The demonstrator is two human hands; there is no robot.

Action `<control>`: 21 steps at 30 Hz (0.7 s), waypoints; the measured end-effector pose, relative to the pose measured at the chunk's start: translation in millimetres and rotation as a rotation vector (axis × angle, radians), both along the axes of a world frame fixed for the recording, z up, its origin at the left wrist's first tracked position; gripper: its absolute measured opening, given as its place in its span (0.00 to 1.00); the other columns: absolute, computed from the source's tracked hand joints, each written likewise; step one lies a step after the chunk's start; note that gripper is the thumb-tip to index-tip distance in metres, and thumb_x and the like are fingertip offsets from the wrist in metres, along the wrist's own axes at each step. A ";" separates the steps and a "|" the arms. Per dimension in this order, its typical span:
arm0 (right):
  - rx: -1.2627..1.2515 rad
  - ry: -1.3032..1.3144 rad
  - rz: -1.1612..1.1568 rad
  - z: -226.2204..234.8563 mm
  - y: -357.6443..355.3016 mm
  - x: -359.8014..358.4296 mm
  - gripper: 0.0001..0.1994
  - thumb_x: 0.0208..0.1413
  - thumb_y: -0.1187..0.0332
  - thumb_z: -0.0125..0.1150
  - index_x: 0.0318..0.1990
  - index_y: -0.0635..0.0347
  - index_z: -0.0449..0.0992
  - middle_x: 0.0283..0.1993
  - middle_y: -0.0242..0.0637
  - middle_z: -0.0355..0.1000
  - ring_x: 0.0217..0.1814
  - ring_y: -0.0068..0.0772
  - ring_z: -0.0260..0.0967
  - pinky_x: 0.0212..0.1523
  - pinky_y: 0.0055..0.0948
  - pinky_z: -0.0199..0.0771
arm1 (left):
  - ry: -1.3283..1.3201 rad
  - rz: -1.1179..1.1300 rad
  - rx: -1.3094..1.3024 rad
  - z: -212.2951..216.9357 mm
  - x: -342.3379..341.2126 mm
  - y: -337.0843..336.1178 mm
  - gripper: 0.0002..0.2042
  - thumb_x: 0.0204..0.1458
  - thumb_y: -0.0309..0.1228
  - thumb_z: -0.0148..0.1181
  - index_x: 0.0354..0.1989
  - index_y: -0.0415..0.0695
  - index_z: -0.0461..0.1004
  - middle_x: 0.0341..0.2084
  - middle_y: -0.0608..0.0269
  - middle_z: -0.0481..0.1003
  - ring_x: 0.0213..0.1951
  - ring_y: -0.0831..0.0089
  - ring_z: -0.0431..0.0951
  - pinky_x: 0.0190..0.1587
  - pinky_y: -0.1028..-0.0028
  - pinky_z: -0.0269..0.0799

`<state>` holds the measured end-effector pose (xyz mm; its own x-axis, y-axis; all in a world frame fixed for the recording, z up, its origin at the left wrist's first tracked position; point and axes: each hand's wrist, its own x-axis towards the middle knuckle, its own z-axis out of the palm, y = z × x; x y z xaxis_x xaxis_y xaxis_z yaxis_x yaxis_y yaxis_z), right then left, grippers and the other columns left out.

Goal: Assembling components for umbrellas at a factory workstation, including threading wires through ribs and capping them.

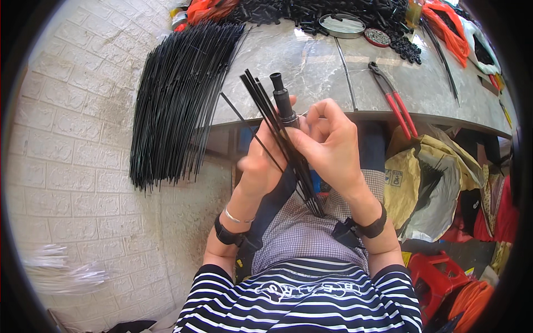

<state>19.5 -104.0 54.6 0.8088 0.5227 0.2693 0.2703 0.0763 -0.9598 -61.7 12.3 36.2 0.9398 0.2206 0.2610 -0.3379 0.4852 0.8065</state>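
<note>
1. Holding black rods (300, 169) and a black tube (282, 101) in gathered fingers of the left hand (261, 164), near the counter (311, 69) edge.
2. Bending the right hand (334, 143) fingers close beside the tube; impossible to say whether pinching anything.
3. Seen rightward: red-handled pliers (395, 102).

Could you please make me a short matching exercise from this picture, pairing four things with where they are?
Things:
1. Large bundle of black rods
2. Red-handled cutters
3. Red stool
4. Black stepped cylinder

Places:
A. Low at the picture's right side
B. Between the left hand and the right hand
C. On the table, handles jutting past its front edge
D. Toward the picture's left, in front of the pale brick-patterned wall

Pairs: 1-D, 2-C, 3-A, 4-B
</note>
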 end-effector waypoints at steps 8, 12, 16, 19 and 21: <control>0.165 -0.081 -0.128 -25.1 18.5 -6.8 0.13 0.42 0.73 0.69 0.28 0.62 0.67 0.16 0.26 0.63 0.18 0.09 0.56 0.18 0.17 0.57 | 0.189 0.201 0.071 6.7 7.2 -2.6 0.17 0.62 0.31 0.46 0.56 0.36 0.63 0.34 0.70 0.70 0.36 0.83 0.69 0.42 0.79 0.65; 0.204 0.126 0.014 -18.4 15.0 -8.0 0.11 0.43 0.76 0.68 0.30 0.64 0.69 0.20 0.22 0.65 0.21 0.07 0.56 0.22 0.13 0.59 | 0.151 0.152 0.042 4.7 4.6 2.1 0.19 0.61 0.33 0.48 0.58 0.36 0.62 0.33 0.69 0.71 0.37 0.82 0.71 0.44 0.79 0.66; 0.218 0.141 0.054 -14.5 9.6 -8.3 0.10 0.44 0.77 0.67 0.32 0.64 0.70 0.24 0.22 0.66 0.23 0.07 0.57 0.24 0.11 0.59 | 0.108 0.126 0.090 -0.2 2.7 4.3 0.20 0.63 0.34 0.44 0.58 0.32 0.60 0.36 0.62 0.72 0.39 0.78 0.73 0.45 0.76 0.70; 0.271 0.245 0.139 -14.3 8.3 -7.0 0.10 0.45 0.79 0.65 0.34 0.65 0.69 0.26 0.23 0.67 0.25 0.07 0.57 0.26 0.10 0.60 | 0.093 0.075 0.004 0.6 1.3 8.8 0.20 0.61 0.34 0.50 0.59 0.36 0.61 0.35 0.67 0.73 0.39 0.81 0.73 0.45 0.78 0.68; 0.279 0.229 0.152 -15.3 9.2 -6.7 0.10 0.47 0.79 0.63 0.35 0.66 0.69 0.26 0.24 0.67 0.26 0.07 0.58 0.26 0.10 0.61 | 0.088 0.074 0.000 -0.8 2.4 8.6 0.20 0.61 0.34 0.50 0.59 0.36 0.61 0.35 0.67 0.73 0.39 0.81 0.73 0.45 0.78 0.69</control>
